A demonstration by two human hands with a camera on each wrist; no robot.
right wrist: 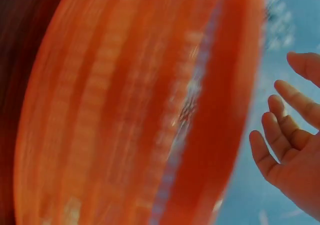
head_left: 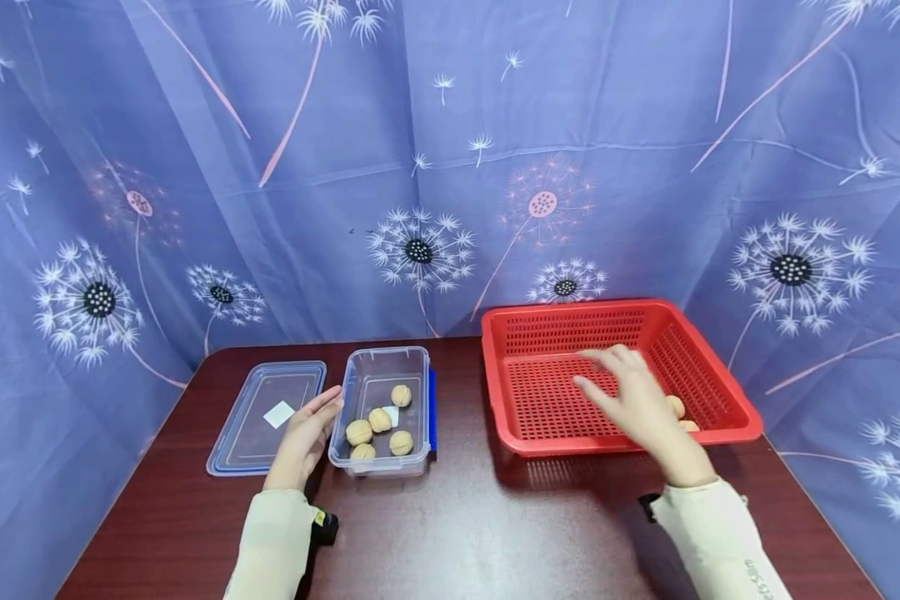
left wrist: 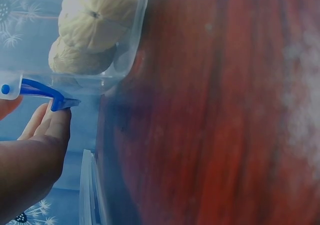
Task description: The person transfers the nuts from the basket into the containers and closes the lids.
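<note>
A: What is seen at the left hand (head_left: pixel 305 439)?

B: It is laid flat against the left wall of the clear plastic box (head_left: pixel 385 408), fingers straight and held together. In the left wrist view the fingertips (left wrist: pixel 56 123) are pressed to the box's blue latch (left wrist: pixel 46 94). Nothing is gripped.

A: And what is held in the box?

B: Five walnuts (head_left: pixel 379 419) are counted inside it. Two of them are seen close up through the wall (left wrist: pixel 95 15). The box's lid (head_left: pixel 267 414) is lying flat at nine o'clock of the box, just beside the hand.

A: Where is the right hand (head_left: pixel 637 407)?

B: It is hovering over the red basket (head_left: pixel 512 336), which is placed at three o'clock of the box, apart from it. The fingers (right wrist: pixel 280 130) are spread and relaxed, and nothing is held. More walnuts (head_left: pixel 676 406) are partly hidden behind the hand, in the basket's near right corner.

A: What is everything resting on?

B: A dark brown table (head_left: pixel 480 517), with a blue dandelion-print cloth (head_left: pixel 420 167) hung at twelve o'clock.
</note>
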